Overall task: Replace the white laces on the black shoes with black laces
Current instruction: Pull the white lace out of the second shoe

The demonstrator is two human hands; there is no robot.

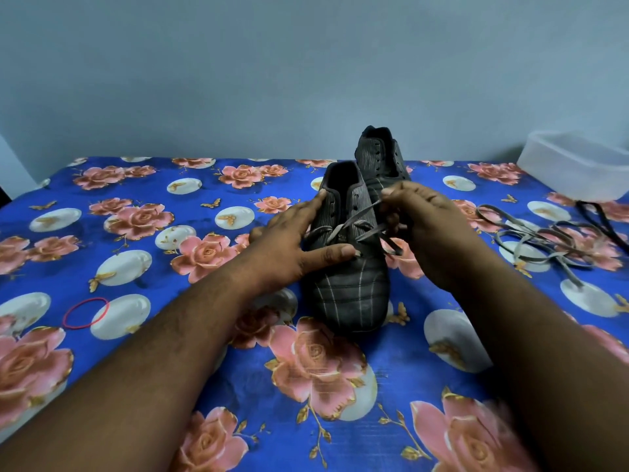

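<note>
A blue floral bedsheet (143, 342) covers the surface. A red rubber band (85, 313) lies on its left part. A translucent plastic container (575, 165) sits at its far right corner.

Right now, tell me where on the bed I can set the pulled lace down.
Bare sheet lies between the red rubber band and the near shoe, and in front of its toe between both forearms. The right side is crowded: loose laces spread beside the right hand, with a plastic tub behind them.
</note>
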